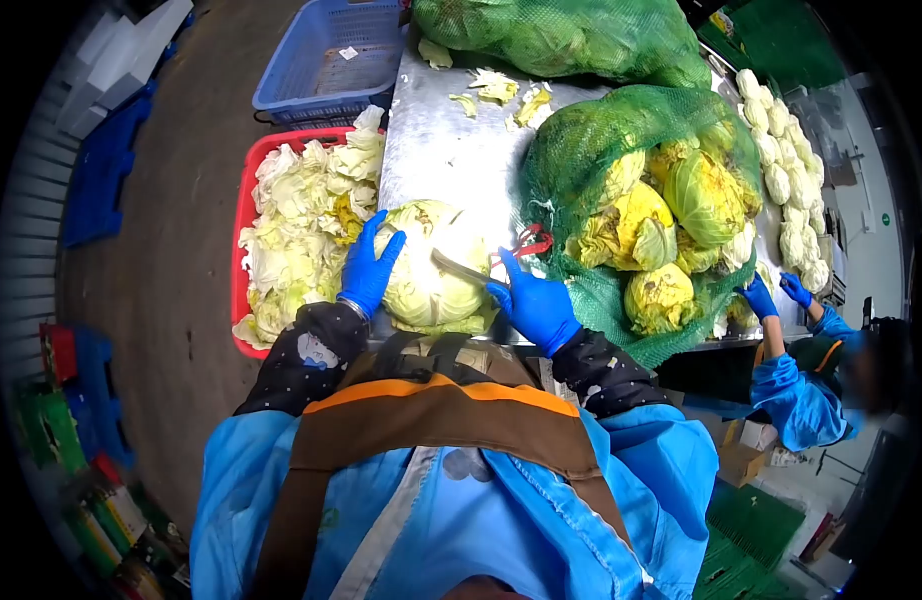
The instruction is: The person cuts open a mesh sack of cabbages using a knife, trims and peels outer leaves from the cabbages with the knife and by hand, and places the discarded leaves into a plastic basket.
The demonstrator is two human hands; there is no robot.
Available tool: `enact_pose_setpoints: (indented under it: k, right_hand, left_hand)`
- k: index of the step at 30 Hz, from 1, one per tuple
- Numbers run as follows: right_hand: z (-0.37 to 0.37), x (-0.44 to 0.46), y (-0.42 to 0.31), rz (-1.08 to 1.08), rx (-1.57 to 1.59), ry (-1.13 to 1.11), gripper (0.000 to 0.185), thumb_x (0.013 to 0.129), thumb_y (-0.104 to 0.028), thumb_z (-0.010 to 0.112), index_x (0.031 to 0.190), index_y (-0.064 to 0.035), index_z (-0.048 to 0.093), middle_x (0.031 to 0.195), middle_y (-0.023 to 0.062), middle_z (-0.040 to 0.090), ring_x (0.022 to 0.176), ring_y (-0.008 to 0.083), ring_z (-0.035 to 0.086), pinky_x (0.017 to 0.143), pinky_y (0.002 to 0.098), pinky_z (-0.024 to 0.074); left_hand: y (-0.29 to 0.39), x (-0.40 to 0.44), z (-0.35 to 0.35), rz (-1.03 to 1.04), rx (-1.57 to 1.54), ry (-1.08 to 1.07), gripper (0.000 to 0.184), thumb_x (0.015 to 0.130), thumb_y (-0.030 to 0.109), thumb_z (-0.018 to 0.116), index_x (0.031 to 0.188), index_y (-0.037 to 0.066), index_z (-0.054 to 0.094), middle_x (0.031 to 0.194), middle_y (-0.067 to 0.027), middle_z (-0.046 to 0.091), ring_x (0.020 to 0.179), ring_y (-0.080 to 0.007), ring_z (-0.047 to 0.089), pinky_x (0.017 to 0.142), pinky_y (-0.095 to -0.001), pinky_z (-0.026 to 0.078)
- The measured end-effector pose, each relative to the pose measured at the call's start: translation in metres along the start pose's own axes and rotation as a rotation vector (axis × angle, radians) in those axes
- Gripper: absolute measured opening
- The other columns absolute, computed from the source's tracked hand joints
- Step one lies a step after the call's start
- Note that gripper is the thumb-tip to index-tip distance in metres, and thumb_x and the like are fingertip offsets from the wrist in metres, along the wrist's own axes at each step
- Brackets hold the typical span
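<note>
A pale green cabbage rests at the near edge of the metal table, with loose leaves under it. My left hand, in a blue glove, lies against the cabbage's left side with fingers spread. In my right hand, also blue-gloved, is a knife whose blade reaches across the right of the cabbage. Right of that hand, a green net bag lies open around several yellowed cabbages. Red ties lie at the bag's edge, just above my right hand.
A red crate full of stripped leaves stands left of the table, with a blue crate beyond it. Another filled net bag lies at the back. At right, a co-worker works near stacked pale cabbages.
</note>
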State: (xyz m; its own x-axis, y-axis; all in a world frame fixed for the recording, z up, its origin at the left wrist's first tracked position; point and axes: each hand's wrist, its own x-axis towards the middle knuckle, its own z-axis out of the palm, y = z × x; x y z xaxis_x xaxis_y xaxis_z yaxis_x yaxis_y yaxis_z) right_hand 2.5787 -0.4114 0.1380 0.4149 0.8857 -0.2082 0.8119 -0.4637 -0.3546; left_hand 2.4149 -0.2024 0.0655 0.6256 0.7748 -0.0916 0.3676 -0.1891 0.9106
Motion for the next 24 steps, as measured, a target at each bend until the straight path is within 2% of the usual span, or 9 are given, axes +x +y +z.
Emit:
enact_pose_setpoints:
  k: [5, 7, 9, 14, 17, 21, 22, 23, 24]
  right_hand:
    - [0.022, 0.007, 0.001, -0.02, -0.064, 0.116, 0.061, 0.09, -0.045, 0.049, 0.139, -0.0119, 0.035, 0.08, 0.0144, 0.065, 0.06, 0.0294, 0.063, 0.05, 0.0389, 0.048]
    - [0.023, 0.01, 0.004, -0.039, -0.014, 0.157, 0.057, 0.09, -0.045, 0.049, 0.137, -0.0134, 0.038, 0.075, 0.014, 0.064, 0.058, 0.0295, 0.062, 0.049, 0.0392, 0.0479]
    - [0.009, 0.005, 0.004, -0.075, 0.094, 0.161, 0.055, 0.091, -0.045, 0.048, 0.136, -0.0132, 0.04, 0.072, 0.0141, 0.064, 0.058, 0.0296, 0.062, 0.049, 0.0396, 0.0476]
    - [-0.003, 0.025, 0.001, -0.123, -0.138, 0.016, 0.056, 0.092, -0.045, 0.045, 0.135, -0.0104, 0.041, 0.069, 0.0122, 0.063, 0.056, 0.0275, 0.062, 0.049, 0.0385, 0.0477]
    - [-0.009, 0.023, 0.009, -0.119, -0.142, -0.025, 0.057, 0.091, -0.046, 0.046, 0.135, -0.01, 0.041, 0.072, 0.0127, 0.064, 0.057, 0.027, 0.062, 0.049, 0.0373, 0.0477]
    - [0.018, 0.027, 0.025, -0.114, -0.085, 0.206, 0.051, 0.09, -0.037, 0.054, 0.134, -0.0137, 0.043, 0.073, 0.0148, 0.064, 0.057, 0.0311, 0.061, 0.048, 0.0384, 0.0461]
    - [0.025, 0.035, 0.02, 0.067, 0.033, 0.238, 0.05, 0.09, -0.035, 0.055, 0.134, -0.0143, 0.043, 0.074, 0.0166, 0.063, 0.058, 0.0324, 0.061, 0.05, 0.0393, 0.0467]
    - [0.039, 0.048, 0.022, 0.159, 0.059, 0.325, 0.048, 0.09, -0.035, 0.054, 0.133, -0.0153, 0.045, 0.075, 0.0184, 0.063, 0.06, 0.0345, 0.061, 0.053, 0.0424, 0.0468]
    - [0.05, 0.053, 0.015, 0.199, 0.086, 0.307, 0.045, 0.091, -0.035, 0.052, 0.132, -0.0153, 0.046, 0.075, 0.0191, 0.063, 0.062, 0.0358, 0.061, 0.055, 0.0435, 0.0469]
  left_hand:
    - [-0.013, -0.005, 0.005, -0.053, -0.056, 0.024, 0.055, 0.089, 0.035, 0.058, 0.133, 0.006, 0.042, 0.125, -0.0232, 0.051, 0.116, -0.0341, 0.05, 0.097, -0.0381, 0.038]
    - [-0.018, -0.005, 0.009, -0.086, -0.058, 0.054, 0.055, 0.09, 0.035, 0.057, 0.133, 0.006, 0.041, 0.126, -0.0236, 0.05, 0.115, -0.0344, 0.05, 0.097, -0.0378, 0.038]
    - [-0.015, -0.008, 0.009, -0.015, 0.002, 0.059, 0.055, 0.09, 0.036, 0.056, 0.134, 0.005, 0.04, 0.126, -0.024, 0.049, 0.116, -0.0347, 0.049, 0.097, -0.0376, 0.038]
    - [-0.007, -0.009, 0.005, -0.022, 0.01, 0.02, 0.056, 0.091, 0.036, 0.055, 0.135, 0.005, 0.039, 0.127, -0.0251, 0.048, 0.117, -0.0356, 0.048, 0.098, -0.0379, 0.038]
    - [-0.01, -0.008, 0.004, -0.019, 0.04, 0.003, 0.057, 0.091, 0.036, 0.055, 0.135, 0.006, 0.038, 0.127, -0.0252, 0.047, 0.116, -0.036, 0.048, 0.098, -0.0384, 0.038]
    - [-0.01, -0.011, 0.009, -0.012, -0.001, 0.034, 0.056, 0.091, 0.034, 0.056, 0.136, 0.006, 0.038, 0.128, -0.0257, 0.046, 0.118, -0.0367, 0.046, 0.099, -0.0395, 0.037]
    - [-0.014, -0.012, 0.012, 0.013, -0.005, 0.051, 0.056, 0.091, 0.034, 0.056, 0.136, 0.007, 0.038, 0.128, -0.0259, 0.045, 0.118, -0.0369, 0.046, 0.099, -0.0398, 0.037]
    - [-0.017, -0.014, 0.014, 0.035, -0.009, 0.07, 0.055, 0.09, 0.033, 0.056, 0.136, 0.007, 0.038, 0.129, -0.0261, 0.045, 0.119, -0.0371, 0.045, 0.099, -0.0401, 0.037]
    - [-0.016, -0.016, 0.013, 0.008, -0.023, 0.048, 0.058, 0.091, 0.032, 0.056, 0.138, 0.007, 0.034, 0.132, -0.0261, 0.042, 0.122, -0.0367, 0.042, 0.101, -0.04, 0.035]
